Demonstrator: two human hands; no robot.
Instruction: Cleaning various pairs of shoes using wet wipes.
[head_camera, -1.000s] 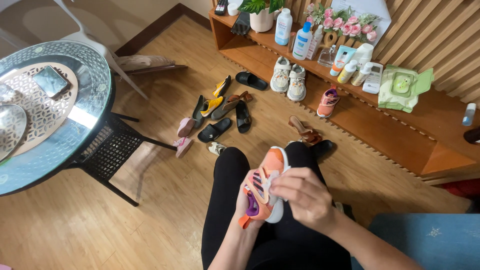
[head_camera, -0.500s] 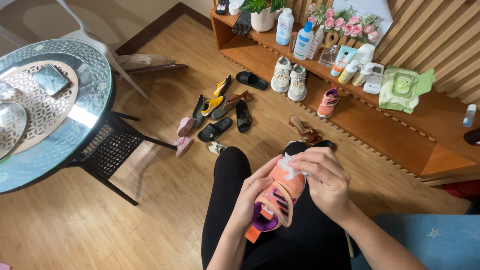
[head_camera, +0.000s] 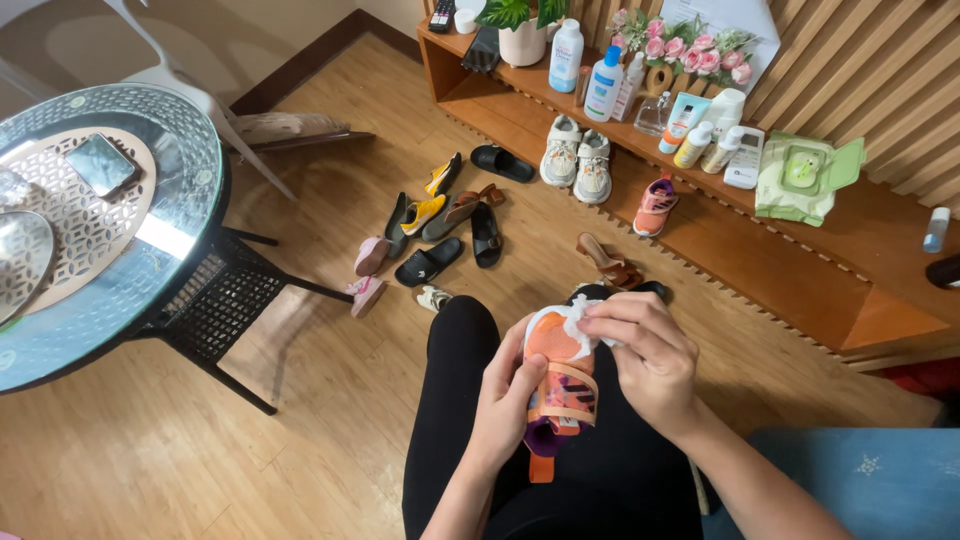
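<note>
L hand (head_camera: 505, 395): we grip the small orange shoe (head_camera: 560, 375) by its side, fingers closed round it, over our lap.
R hand (head_camera: 648, 355): fingers pinched on a white wipe (head_camera: 578, 322), pressed to the shoe's toe.
Hands: close together, both on the shoe.
Floor: we see approx. a doz. mixed sandals (head_camera: 440, 235), scattered.
Shelf (head_camera: 720, 225): white sneakers (head_camera: 577, 160), 2nd orange shoe (head_camera: 655, 205), bottles, green wipe pack (head_camera: 805, 175).
Left: glass table (head_camera: 100, 290) w/ phone (head_camera: 100, 165).
</note>
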